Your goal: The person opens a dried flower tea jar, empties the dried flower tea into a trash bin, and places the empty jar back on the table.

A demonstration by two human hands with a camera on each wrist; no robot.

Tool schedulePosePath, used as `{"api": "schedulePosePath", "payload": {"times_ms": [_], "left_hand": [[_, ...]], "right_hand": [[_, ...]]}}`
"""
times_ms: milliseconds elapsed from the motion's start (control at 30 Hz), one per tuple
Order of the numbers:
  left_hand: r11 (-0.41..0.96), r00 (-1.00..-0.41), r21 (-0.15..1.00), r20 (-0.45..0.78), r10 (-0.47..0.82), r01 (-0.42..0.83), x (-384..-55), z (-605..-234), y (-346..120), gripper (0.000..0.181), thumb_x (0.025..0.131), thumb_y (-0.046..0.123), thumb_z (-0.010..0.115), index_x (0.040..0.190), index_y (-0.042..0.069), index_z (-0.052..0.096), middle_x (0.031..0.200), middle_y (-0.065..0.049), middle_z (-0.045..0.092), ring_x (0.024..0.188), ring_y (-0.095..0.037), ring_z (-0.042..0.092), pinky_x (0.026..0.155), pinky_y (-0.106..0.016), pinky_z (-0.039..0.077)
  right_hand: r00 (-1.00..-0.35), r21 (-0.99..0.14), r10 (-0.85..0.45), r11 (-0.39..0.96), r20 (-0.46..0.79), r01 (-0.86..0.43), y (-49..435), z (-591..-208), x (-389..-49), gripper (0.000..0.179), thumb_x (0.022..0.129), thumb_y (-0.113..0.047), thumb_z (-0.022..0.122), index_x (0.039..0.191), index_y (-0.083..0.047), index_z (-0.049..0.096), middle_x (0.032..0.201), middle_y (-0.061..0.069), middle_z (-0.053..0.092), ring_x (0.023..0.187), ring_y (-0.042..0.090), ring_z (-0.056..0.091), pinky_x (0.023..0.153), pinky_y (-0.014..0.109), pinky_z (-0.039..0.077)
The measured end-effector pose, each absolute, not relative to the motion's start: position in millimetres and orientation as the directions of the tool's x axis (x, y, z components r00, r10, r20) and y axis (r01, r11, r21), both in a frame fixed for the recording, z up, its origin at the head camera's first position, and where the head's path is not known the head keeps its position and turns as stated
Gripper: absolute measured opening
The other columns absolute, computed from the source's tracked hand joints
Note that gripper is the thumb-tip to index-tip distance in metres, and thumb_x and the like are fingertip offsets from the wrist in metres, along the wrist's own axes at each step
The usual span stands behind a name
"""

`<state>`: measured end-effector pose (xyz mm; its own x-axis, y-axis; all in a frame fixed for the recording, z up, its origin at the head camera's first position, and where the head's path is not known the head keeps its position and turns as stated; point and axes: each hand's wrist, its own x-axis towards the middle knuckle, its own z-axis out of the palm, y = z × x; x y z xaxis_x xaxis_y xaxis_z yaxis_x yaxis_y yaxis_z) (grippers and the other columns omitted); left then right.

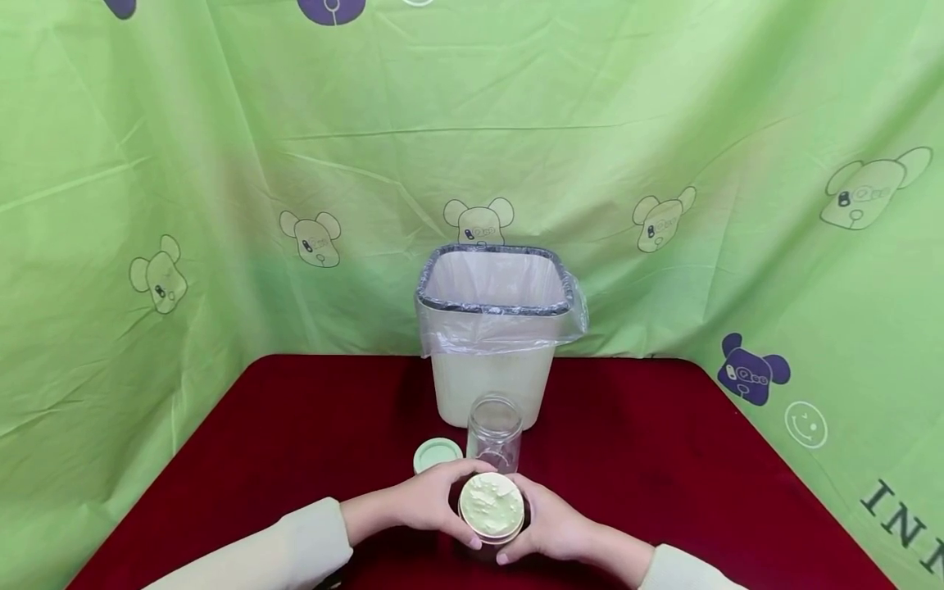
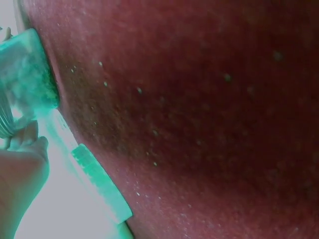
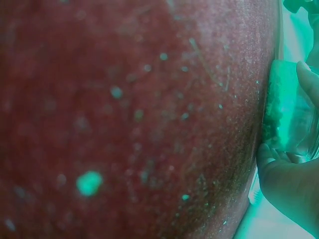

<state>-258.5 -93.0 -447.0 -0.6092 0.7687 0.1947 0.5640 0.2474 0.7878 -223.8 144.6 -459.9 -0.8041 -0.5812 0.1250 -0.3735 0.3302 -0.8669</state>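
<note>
Between both hands stands a round jar (image 1: 492, 506) with pale yellow-green, lumpy stuff up at its mouth. My left hand (image 1: 435, 500) grips it from the left, thumb at the near side and fingers round the far side. From the right, my right hand (image 1: 549, 520) holds the same jar in a mirrored grip. Both wrist views catch the jar (image 2: 27, 74) (image 3: 286, 107) only at their edges, see-through with clumps inside. Just behind it is a clear jar (image 1: 495, 430), its lower part hidden by the hands. A pale green lid (image 1: 437, 453) lies beyond my left hand.
A pale waste bin (image 1: 490, 373) lined with a clear plastic bag stands behind the clear jar. The table has a dark red cloth (image 1: 332, 426), with small light specks on it in the wrist views. A green printed curtain (image 1: 383, 164) encloses the back and sides.
</note>
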Motion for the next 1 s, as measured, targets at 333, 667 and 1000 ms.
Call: {"api": "schedulePosePath", "payload": {"times_ms": [333,667,1000], "left_hand": [[0.373,-0.723,0.715,0.265,0.638,0.591,-241,-450,-89,0.077,0.062,0.041,0.091,0.127,0.020,0.054,0.117,0.013,0.057,0.110,-0.006,0.052,0.096,-0.030,0.043],[0.431,-0.776,0.685,0.326,0.540,0.587,-230,-457,-82,0.078,0.056,0.049,0.091,0.117,0.020,0.052,0.109,0.014,0.053,0.104,-0.005,0.051,0.091,-0.028,0.045],[0.448,-0.803,0.701,0.311,0.508,0.555,-228,-458,-80,0.083,0.050,0.052,0.092,0.113,0.021,0.049,0.107,0.013,0.050,0.101,-0.005,0.051,0.089,-0.027,0.045]], "right_hand": [[-0.816,-0.883,-0.570,0.326,0.103,-0.338,144,-459,-223,0.079,0.058,-0.012,0.092,0.127,-0.009,0.052,0.114,-0.005,0.061,0.106,0.010,0.055,0.093,0.024,0.041],[-0.817,-0.890,-0.567,0.312,0.105,-0.331,143,-459,-223,0.082,0.057,-0.009,0.092,0.128,-0.009,0.052,0.114,-0.005,0.061,0.106,0.010,0.055,0.094,0.023,0.040],[-0.820,-0.887,-0.564,0.322,0.102,-0.332,143,-458,-223,0.081,0.058,-0.012,0.092,0.128,-0.009,0.052,0.113,-0.006,0.061,0.105,0.010,0.055,0.094,0.023,0.040]]}}
